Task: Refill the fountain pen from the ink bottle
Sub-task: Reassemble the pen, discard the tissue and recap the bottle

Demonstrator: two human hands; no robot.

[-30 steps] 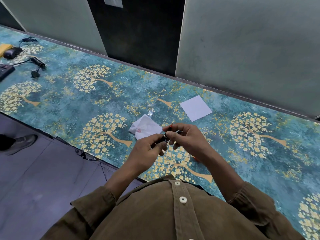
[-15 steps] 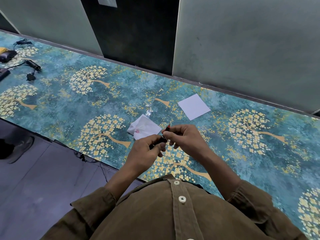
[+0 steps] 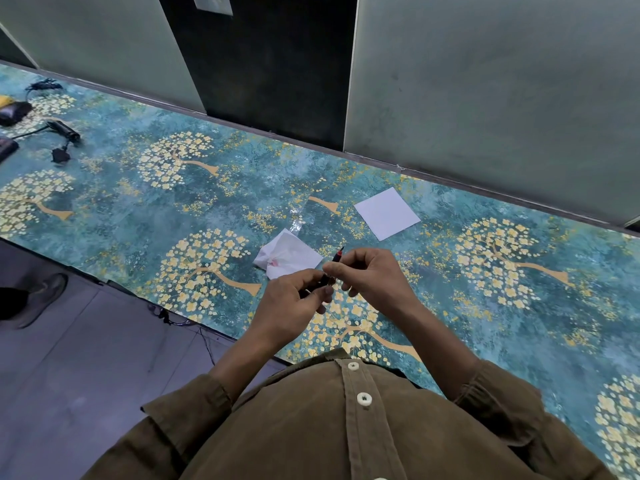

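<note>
I hold a dark fountain pen [image 3: 336, 257] with both hands above the near edge of the table. Its reddish tip points up and away from me. My right hand [image 3: 372, 277] pinches the front section near the tip. My left hand [image 3: 298, 299] grips the dark barrel end lower down. Fingers hide most of the pen. A crumpled white tissue [image 3: 289, 259] with a pink-red stain lies just beyond my left hand. No ink bottle is in view.
A square white paper [image 3: 386, 213] lies flat beyond my hands. The table [image 3: 138, 202] has a teal cover with yellow trees. Black cables and devices [image 3: 62, 133] sit at the far left. Wall panels rise behind; a shoe [image 3: 41, 299] rests on the floor at left.
My hands stay joined on the pen, with slight finger shifts. The view has tilted a little.
</note>
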